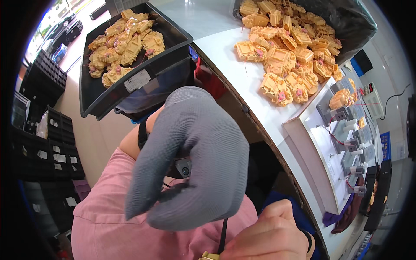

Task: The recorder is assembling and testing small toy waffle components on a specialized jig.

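Observation:
My left hand [195,160], in a grey knit glove, is raised close in the middle of the view. Its fingers curl round toward the thumb; whatever may be in the grip is hidden. Behind it a small camera [183,168] shows near the black wrist strap [142,134]. My right hand [271,236] is bare, low in the view, with its fingers closed. At its fingertips the edge of a yellow part [209,256] shows, mostly cut off by the lower rim. A thin black strip [223,236] runs down between the glove and that part.
A black tray [149,71] of orange-yellow plastic housings [130,41] stands at the far left. More housings [281,60] spill from a black-lined container [355,26] onto the white table [225,50]. A white test fixture [318,151] with grey clamps sits right. Black crates [56,138] stack at left.

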`<state>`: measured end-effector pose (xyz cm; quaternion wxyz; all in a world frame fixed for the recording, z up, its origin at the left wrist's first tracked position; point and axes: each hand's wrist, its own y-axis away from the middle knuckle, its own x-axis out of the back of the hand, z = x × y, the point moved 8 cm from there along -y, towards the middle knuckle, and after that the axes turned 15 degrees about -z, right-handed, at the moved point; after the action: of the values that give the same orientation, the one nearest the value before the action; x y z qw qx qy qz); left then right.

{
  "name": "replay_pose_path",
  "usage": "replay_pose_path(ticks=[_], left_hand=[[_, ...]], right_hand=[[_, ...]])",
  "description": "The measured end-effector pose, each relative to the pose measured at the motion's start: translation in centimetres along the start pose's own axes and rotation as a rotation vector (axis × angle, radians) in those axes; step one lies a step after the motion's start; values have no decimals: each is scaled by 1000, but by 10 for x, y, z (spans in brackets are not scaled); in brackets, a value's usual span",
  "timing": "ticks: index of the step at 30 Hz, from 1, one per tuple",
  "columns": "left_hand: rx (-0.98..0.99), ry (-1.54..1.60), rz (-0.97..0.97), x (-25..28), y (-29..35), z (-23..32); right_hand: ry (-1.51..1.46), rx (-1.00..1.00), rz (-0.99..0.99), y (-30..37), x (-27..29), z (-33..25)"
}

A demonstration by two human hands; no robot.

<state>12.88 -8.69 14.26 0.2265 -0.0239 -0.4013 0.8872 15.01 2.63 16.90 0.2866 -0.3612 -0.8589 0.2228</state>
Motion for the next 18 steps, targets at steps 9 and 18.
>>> replay_pose_path(ticks=[9,18], left_hand=[[204,43,-101,11,12,-21],[495,-192,65,-4,4,-46]], right_hand=[[15,233,-391,0,-3,13],[-42,219,-293,-3,4,13]])
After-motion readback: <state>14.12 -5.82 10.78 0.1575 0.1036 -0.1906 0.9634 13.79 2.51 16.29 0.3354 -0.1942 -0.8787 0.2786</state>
